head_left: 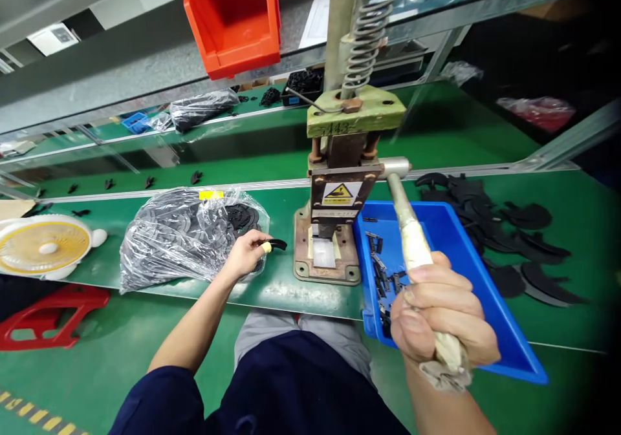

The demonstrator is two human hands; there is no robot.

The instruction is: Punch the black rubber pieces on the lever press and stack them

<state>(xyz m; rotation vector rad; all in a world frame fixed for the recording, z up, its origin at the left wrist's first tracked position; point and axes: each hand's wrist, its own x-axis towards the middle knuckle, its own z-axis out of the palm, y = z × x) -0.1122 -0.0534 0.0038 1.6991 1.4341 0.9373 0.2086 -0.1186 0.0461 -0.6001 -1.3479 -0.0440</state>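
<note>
Pinched in my left hand [250, 253] is a small curved black plastic part [278, 244]; a yellow wrap covers one fingertip. That hand hovers at the right end of a clear plastic bag [169, 241] full of similar dark parts. My right hand [444, 309] is wrapped round the taped lever handle [412, 234] of a hand press [334, 196]. The press stands between my hands, with a warning label on its front and a pale block [323, 254] at its base. Whether a part sits under the ram, I cannot tell.
Right of the press, a blue bin [451, 228] holds small black pieces. Curved black parts [524, 241] are piled beyond it. A fan [48, 247] lies at the left. An orange bin [235, 21] sits on the shelf above. Small parts [149, 181] lie spaced along the strip behind.
</note>
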